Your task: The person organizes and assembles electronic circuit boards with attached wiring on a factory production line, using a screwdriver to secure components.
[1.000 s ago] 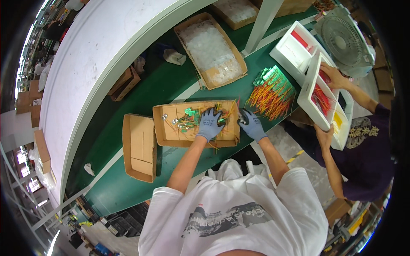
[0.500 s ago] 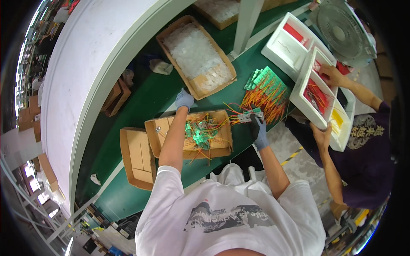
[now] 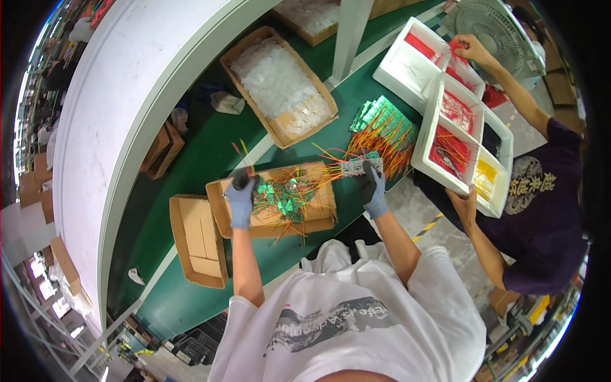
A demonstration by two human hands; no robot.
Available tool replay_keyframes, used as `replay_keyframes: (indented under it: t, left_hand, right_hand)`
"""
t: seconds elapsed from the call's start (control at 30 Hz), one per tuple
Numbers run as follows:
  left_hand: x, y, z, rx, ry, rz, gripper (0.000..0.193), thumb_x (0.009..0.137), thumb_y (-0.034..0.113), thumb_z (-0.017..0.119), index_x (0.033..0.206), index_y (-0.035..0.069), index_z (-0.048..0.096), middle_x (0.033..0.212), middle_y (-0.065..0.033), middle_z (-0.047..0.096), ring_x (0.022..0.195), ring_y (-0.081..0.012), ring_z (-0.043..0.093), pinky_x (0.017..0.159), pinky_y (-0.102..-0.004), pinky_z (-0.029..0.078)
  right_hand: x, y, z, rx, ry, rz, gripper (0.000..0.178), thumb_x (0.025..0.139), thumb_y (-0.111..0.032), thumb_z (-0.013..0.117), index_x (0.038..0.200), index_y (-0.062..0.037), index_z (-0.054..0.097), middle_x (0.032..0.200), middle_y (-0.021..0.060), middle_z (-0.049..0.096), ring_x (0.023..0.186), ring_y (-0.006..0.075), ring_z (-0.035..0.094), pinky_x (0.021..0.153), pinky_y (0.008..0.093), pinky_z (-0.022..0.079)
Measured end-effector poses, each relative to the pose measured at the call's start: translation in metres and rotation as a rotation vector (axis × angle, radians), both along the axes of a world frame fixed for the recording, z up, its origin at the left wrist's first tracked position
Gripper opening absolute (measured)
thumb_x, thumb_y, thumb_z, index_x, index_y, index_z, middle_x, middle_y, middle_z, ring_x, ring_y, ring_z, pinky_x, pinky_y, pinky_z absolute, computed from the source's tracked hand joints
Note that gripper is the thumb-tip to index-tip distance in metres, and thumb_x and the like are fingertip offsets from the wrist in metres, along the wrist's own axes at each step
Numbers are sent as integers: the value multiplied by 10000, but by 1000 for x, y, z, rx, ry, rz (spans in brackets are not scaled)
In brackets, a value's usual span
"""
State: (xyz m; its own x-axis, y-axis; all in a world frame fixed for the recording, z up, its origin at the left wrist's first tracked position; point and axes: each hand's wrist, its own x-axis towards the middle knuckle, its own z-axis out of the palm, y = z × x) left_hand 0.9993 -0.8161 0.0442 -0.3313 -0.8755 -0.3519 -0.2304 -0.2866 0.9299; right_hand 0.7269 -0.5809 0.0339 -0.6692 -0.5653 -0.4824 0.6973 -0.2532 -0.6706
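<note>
- Right hand (image 3: pixel 375 195): in a knitted grey-blue glove with dark coated fingers, clamped on the near edge of a circuit panel (image 3: pixel 354 168).
- Circuit panel: flat, rectangular, green with silvery metal parts; held just beyond the right end of a cardboard box (image 3: pixel 326 202), thin orange and yellow wires trailing from its left side.
- Left hand (image 3: pixel 240 202): in a matching glove, over the box's left end. Fingers are curled, with red and yellow wires rising beyond them; blur and the glove's back prevent telling whether they grip anything.
- Cardboard box: shallow, brown, matte; inside, small green boards (image 3: pixel 285 202) in a tangle of thin wires, some overhanging the near wall. Individual boards cannot be counted.
- Panel stack (image 3: pixel 385 127): green sheets, overlapping, largely covered by stiff orange wires.
- Carton (image 3: pixel 278 136): holds translucent, crinkled plastic pieces (image 3: pixel 273 73); their exact form is unclear.
- Foam trays (image 3: pixel 424 141): white, compartmented, with red and yellow strands; a co-worker's hand (image 3: pixel 470 49) grasps red material, partly hidden.
- Fan (image 3: pixel 490 39): round ribbed grille, upper edge cut off.
</note>
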Motion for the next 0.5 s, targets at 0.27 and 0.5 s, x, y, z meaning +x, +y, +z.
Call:
replay_keyframes:
  t: [0.27,0.5]
  left_hand:
    - [31,96,3,-370,-930,-268,525,908,347,652,1341,80,519,1320,-183,542,1206,-276,536,954,-344,458]
    - [24,112,13,-96,80,-456,370,1009,209,502,1327,21,506,1222,-130,611,1069,-206,631,921,-326,514]
  right_hand:
    - [42,-45,42,-194,-282,264,255,963,-187,579,1185,-67,549,1147,100,621,1083,266,616,955,461,497]
    - [88,-43,46,-128,-339,700,409,971,-160,562,1349,-26,483,1299,116,555,1122,263,603,974,380,493]
